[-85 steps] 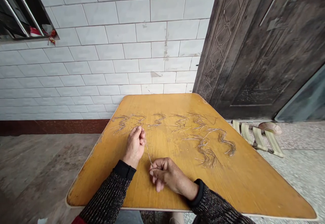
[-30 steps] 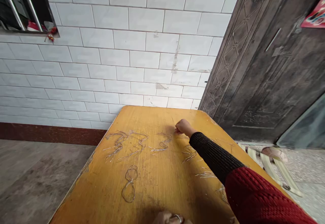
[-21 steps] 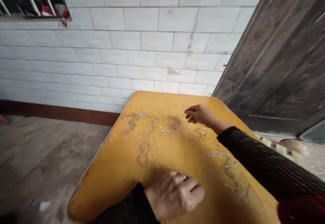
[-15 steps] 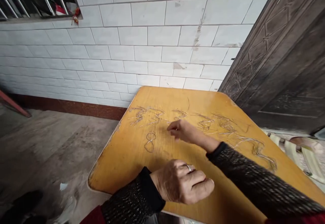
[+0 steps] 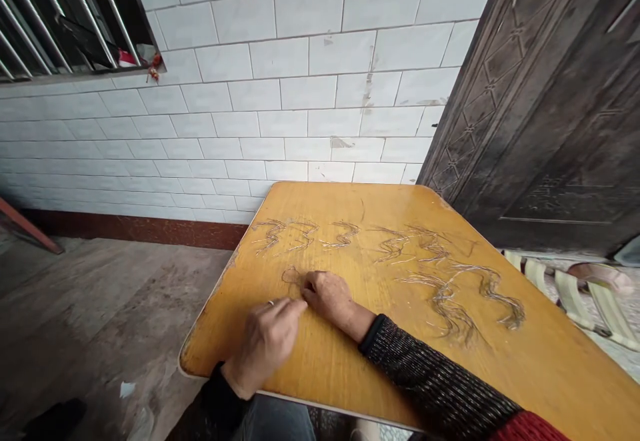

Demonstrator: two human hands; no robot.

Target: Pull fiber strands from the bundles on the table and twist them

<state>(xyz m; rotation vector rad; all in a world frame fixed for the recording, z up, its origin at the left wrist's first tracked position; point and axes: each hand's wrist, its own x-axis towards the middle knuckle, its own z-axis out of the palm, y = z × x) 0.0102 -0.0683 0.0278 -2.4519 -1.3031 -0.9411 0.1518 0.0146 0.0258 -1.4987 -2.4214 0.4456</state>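
Observation:
A small figure-eight wire loop [image 5: 291, 274] lies on the yellow wooden table [image 5: 350, 374] near its left edge. My right hand [image 5: 327, 294] is curled over the loop's near end, fingertips pressing on it and hiding part of it. Palm down just in front lies my left hand [image 5: 265, 341], a ring on one finger. Its fingers stretch up to my right hand's fingertips, and I see nothing in it. Several wavy bundles of thin wire [image 5: 345, 234] lie in a row across the far half of the table.
Larger wire bundles [image 5: 450, 298] lie at the right of the table. A white tiled wall stands behind, a dark carved door [image 5: 550, 114] at right. A folding stool [image 5: 575, 291] sits on the floor beside the table. A barred window [image 5: 60, 21] is at upper left.
My right hand has pulled back from the far row of wire bundles onto the wire loop. My left hand has slid forward to meet it. The view has shifted.

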